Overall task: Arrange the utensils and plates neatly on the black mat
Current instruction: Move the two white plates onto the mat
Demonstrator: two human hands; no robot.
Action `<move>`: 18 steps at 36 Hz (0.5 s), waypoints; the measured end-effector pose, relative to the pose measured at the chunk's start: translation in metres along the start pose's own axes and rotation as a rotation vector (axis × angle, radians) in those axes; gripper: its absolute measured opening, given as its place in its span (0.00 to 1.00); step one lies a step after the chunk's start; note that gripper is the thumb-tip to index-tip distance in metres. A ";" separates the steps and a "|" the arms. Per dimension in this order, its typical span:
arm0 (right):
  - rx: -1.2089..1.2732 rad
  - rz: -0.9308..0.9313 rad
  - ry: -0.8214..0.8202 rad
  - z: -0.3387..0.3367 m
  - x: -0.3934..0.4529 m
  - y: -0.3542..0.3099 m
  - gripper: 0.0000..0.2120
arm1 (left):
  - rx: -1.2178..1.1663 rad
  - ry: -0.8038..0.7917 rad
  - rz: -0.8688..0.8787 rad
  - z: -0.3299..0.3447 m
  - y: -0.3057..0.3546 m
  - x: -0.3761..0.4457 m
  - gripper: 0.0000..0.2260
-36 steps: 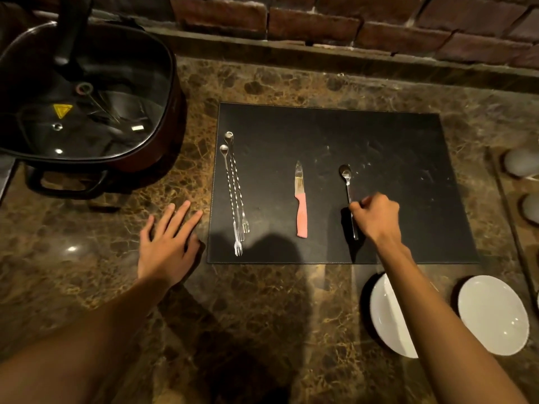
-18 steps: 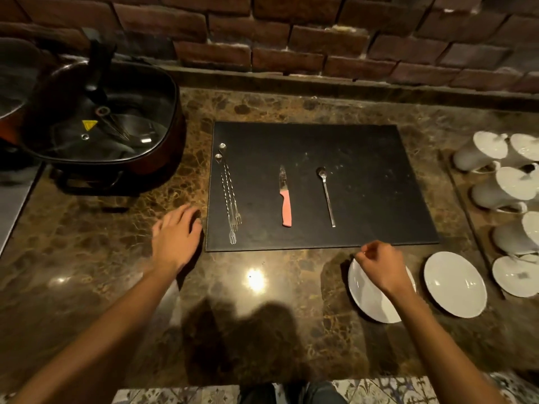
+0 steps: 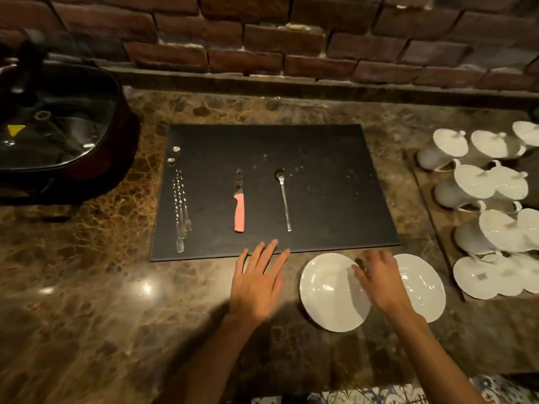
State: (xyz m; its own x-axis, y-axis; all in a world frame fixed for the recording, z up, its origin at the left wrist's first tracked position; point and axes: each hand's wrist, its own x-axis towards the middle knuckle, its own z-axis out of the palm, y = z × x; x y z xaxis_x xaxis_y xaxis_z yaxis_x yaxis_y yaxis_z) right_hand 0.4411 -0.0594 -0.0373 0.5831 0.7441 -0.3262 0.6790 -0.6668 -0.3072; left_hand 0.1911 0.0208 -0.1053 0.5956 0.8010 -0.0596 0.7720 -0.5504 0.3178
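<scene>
The black mat lies on the marble counter. On it, left to right, rest long thin metal forks, a pink-handled knife and a spoon, all pointing away from me. Two white plates sit on the counter just below the mat's right front corner: the left plate and the right plate. My right hand hovers over the gap between them, fingers spread, holding nothing. My left hand is flat and open at the mat's front edge, fingertips on it.
A dark lidded electric pan stands at the back left. White lidded cups and saucers crowd a tray at the right. A brick wall with a ledge runs along the back. The counter's front edge is near my body.
My right hand left the spoon and came down over the plates. My left hand slid right from beside the mat's left corner to its front edge. The camera pulled back.
</scene>
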 end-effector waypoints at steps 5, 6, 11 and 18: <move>0.040 -0.105 -0.265 -0.006 0.019 0.017 0.04 | 0.026 0.033 -0.044 0.025 0.024 0.008 0.20; 0.035 -0.120 -0.305 -0.006 0.023 0.019 0.05 | 0.055 0.016 -0.058 0.028 0.026 0.009 0.20; -0.048 -0.236 -0.424 -0.002 0.041 0.033 0.08 | 0.136 -0.050 -0.091 0.035 0.028 0.011 0.23; -0.019 -0.252 -0.493 0.003 0.059 0.035 0.11 | 0.170 -0.016 -0.086 0.040 0.023 0.009 0.22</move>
State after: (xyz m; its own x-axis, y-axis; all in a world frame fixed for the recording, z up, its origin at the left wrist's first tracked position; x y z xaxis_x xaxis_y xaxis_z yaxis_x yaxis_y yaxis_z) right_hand 0.4977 -0.0385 -0.0700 0.1267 0.7697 -0.6257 0.7811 -0.4662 -0.4154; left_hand 0.2232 0.0056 -0.1362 0.5286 0.8436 -0.0949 0.8456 -0.5133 0.1466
